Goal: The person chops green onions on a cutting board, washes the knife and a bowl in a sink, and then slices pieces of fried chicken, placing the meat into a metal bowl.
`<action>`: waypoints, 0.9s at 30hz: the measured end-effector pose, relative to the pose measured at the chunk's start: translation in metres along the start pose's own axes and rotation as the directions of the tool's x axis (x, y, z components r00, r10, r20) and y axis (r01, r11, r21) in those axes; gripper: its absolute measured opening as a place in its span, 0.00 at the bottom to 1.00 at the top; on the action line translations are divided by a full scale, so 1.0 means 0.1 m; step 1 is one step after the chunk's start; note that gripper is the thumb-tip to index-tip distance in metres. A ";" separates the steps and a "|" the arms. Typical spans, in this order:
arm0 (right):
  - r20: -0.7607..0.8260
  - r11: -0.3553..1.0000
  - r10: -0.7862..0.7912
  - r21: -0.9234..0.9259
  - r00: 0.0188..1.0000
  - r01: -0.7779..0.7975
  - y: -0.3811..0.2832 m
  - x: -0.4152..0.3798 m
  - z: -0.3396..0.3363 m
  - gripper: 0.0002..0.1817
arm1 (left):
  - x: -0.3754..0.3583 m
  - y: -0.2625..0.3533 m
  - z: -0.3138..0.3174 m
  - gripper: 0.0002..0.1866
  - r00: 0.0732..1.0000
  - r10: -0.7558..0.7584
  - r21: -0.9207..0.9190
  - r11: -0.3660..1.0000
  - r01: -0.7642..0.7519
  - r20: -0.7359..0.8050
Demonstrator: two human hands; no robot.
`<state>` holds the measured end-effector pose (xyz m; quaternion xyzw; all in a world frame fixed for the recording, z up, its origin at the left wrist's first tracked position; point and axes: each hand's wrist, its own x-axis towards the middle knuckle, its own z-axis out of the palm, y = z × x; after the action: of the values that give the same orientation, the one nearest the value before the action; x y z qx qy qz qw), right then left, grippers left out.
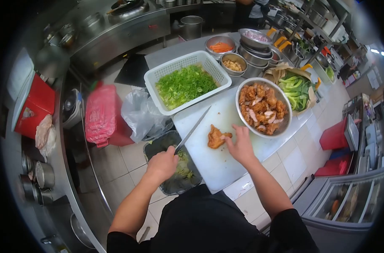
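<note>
My left hand (161,165) is wrapped round the handle of a long kitchen knife (195,127), its blade slanting up and right over the left side of the white cutting board (209,166). On the board lies a piece of fried chicken (215,137), golden brown. My right hand (242,146) is at the chicken's right edge, fingers apart and thumb tip close against it. Just beyond that hand, a round metal bowl (242,122) holds many chunks of fried chicken (261,103), some showing pale cut faces.
A white perforated basket (152,90) of chopped scallions stands behind the board. Metal bowls with shredded carrot (220,47) and sliced onion (256,36) sit farther back. Leafy greens (295,88) lie at right. Below left are a scrap bin (166,190) and a red bin (126,139).
</note>
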<state>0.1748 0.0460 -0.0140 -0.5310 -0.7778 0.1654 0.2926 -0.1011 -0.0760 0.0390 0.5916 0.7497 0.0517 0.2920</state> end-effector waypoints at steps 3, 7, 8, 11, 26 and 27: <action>0.056 0.988 -0.140 0.077 0.989 0.136 -0.12 -0.06 -0.13 0.17 | -0.15 0.02 -0.07 0.12 0.993 0.095 0.071 0.993 -0.091 -0.066; 0.087 0.987 -0.158 0.050 0.984 0.154 -0.17 -0.04 0.03 0.14 | -0.44 0.22 -0.23 0.10 0.988 0.154 0.182 0.971 -0.156 0.029; 0.099 0.989 -0.146 0.029 0.984 0.144 -0.17 -0.02 0.06 0.14 | -0.48 0.25 -0.25 0.10 0.987 0.148 0.216 0.963 -0.159 0.068; 0.165 0.996 -0.092 -0.008 0.982 0.094 -0.15 0.03 0.14 0.15 | -0.54 0.28 -0.30 0.09 0.988 0.127 0.289 0.946 -0.148 0.093; 0.071 0.970 -0.232 0.090 0.970 0.226 0.09 0.05 0.13 0.11 | -0.39 0.77 -0.44 0.08 0.980 0.014 0.294 0.953 -0.073 0.199; 0.081 0.968 -0.239 0.101 0.968 0.230 0.10 0.05 0.14 0.11 | -0.47 0.75 -0.41 0.08 0.974 -0.023 0.318 0.947 -0.051 0.224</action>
<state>0.1717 0.0547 -0.0294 -0.4133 -0.8397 0.1892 0.2973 -0.0512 -0.0857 0.1226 0.6386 0.7060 -0.1366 0.2740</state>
